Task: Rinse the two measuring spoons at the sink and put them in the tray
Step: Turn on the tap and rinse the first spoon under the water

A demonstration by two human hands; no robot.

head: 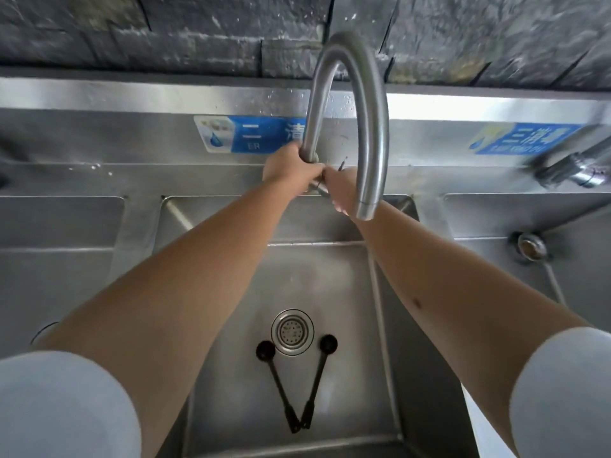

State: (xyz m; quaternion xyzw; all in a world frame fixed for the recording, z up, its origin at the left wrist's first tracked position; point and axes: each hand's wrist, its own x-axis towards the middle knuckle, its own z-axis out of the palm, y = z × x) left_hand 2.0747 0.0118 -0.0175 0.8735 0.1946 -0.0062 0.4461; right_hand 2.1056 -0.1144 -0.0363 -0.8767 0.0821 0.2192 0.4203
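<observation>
While both hands' grips (pixel 287 166) (pixel 340 190) clench faucet base (pixel 314 185), 2 spoons (pixel 297 385) lie in sink (pixel 330 279)

- This looks like the washing-up part of a big working kitchen, like in a restaurant or canteen.
- The steel sink (pixel 330 276) below the hands has more steel basins on both sides of it.
- A tall bent tap (pixel 363 110) rises from where the hands meet.
- Blue signs (pixel 254 133) with water drops and numbers are stuck on the steel back wall, one just behind the hands and one far to their right, marking each basin.
- Dark, rough stone tiles (pixel 165 34) cover the wall above.
</observation>
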